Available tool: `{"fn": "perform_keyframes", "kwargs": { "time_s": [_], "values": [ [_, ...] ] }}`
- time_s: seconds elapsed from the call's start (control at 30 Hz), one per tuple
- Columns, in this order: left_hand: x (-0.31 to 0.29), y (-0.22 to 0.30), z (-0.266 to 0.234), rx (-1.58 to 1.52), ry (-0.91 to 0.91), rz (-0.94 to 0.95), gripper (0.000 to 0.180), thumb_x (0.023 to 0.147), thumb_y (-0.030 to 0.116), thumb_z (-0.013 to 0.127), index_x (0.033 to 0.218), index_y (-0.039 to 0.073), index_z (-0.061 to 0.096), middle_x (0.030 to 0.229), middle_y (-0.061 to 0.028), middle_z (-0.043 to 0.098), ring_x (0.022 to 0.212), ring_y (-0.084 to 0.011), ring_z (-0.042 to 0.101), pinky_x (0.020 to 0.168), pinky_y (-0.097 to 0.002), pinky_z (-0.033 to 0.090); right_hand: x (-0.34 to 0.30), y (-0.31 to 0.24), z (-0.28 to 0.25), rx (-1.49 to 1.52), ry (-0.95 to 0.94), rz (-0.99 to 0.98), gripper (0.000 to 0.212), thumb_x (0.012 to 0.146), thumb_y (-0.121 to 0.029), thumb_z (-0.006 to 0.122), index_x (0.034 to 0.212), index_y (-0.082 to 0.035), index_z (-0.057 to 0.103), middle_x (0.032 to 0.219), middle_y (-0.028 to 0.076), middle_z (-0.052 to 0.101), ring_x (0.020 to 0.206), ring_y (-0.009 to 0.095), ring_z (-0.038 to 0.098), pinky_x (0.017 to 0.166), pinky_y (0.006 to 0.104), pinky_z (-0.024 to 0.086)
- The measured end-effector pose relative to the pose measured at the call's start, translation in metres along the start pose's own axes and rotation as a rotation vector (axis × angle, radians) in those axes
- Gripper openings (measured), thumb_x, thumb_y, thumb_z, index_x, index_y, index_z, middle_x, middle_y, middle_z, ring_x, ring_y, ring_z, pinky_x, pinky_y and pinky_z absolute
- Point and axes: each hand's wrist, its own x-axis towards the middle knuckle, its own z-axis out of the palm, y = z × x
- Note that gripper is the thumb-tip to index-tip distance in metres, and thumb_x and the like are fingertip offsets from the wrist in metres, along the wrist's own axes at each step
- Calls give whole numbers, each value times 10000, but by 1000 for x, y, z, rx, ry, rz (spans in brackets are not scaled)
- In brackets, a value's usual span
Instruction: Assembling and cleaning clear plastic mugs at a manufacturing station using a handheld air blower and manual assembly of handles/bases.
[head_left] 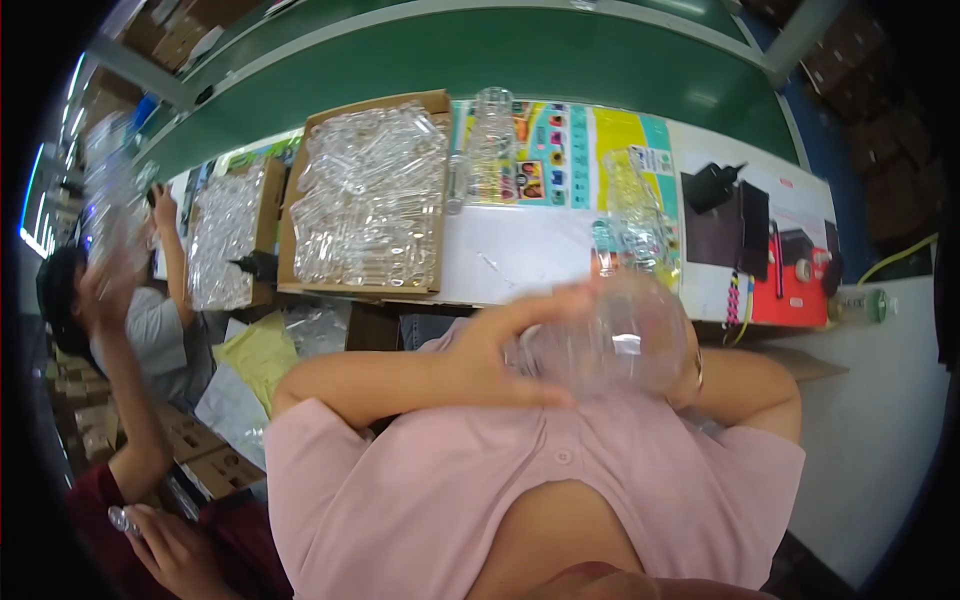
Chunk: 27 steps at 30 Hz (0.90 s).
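Observation:
In front of my chest is a clear, rounded vessel (630, 335), tilted on its side and blurred by motion. My left hand (515, 345) curves round its narrower left end, thumb and fingers apart on either side of it. Behind the vessel's right side, my right hand (688, 378) supports it, with most of its fingers hidden or seen only through the clear wall. Just beyond, on the table, stands another group of clear ribbed pieces (640, 225). A tall clear cylinder (492, 130) stands farther back, with a small clear tube (457, 185) beside it.
A cardboard box (440, 270) full of clear tubular pieces sits left of centre; a second box (268, 215) stands beyond it. Black bottle (712, 185), red sheet (790, 300) and tape roll (803, 268) lie right. At left, a co-worker's raised hand (110, 285) holds clear pieces.

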Motion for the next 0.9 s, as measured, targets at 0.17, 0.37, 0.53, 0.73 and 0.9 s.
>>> {"fn": "perform_keyframes", "kwargs": {
  "time_s": [0.17,0.37,0.53,0.73,0.9],
  "values": [
    [19,3,-17,-505,225,-354,830,575,151,826,1256,33,366,1136,-85,534,1069,-170,510,900,-310,414,47,8,-17,533,229,151,384,922,-237,378,1224,-1,398,1228,148,478,998,250,557,915,368,400],
    [0,-1,-25,-256,382,-62,877,555,189,847,1255,18,348,1178,-110,502,1069,-199,514,899,-332,423,20,-13,-25,-759,77,-267,384,758,-118,517,1128,-23,482,1173,139,530,1073,218,527,1067,502,121],
    [0,6,-23,-96,327,-10,908,547,197,852,1270,1,338,1209,-127,485,1094,-220,504,918,-350,415,21,-16,-19,-1146,119,-545,377,637,-39,557,1014,-49,540,998,106,611,1016,247,564,1038,553,161],
    [0,-12,-25,31,215,224,829,595,155,817,1271,-8,366,1201,-152,508,1111,-244,504,911,-364,416,20,-12,-27,-1158,70,-674,292,661,-82,601,948,-66,548,945,97,612,1008,255,557,1019,566,203],
    [7,-7,-23,281,-126,413,745,621,158,755,1268,32,406,1228,-179,485,1122,-320,475,950,-414,361,18,1,-22,-679,-281,-637,508,876,-525,342,1146,-135,524,1255,183,427,1187,339,392,1016,587,166]
  ]
}}
